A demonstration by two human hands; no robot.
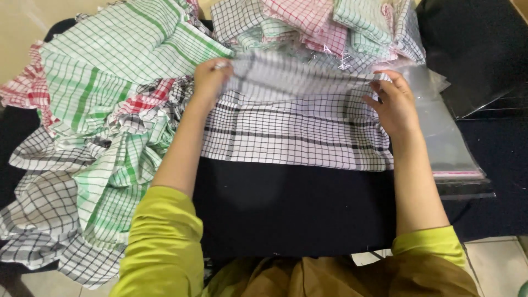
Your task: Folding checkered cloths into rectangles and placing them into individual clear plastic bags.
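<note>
A white cloth with black checks [297,129] lies spread on the dark table [286,209] in front of me. My left hand [210,80] grips its far left corner and my right hand [394,104] grips its far right corner. The far edge of the cloth is lifted between the two hands and looks blurred. The near part of the cloth lies flat on the table.
A loose heap of green, red and black checked cloths [104,121] covers the left side. Folded checked cloths [319,25] are stacked at the back. Clear plastic bags [445,137] lie at the right, beside a dark sheet [478,49].
</note>
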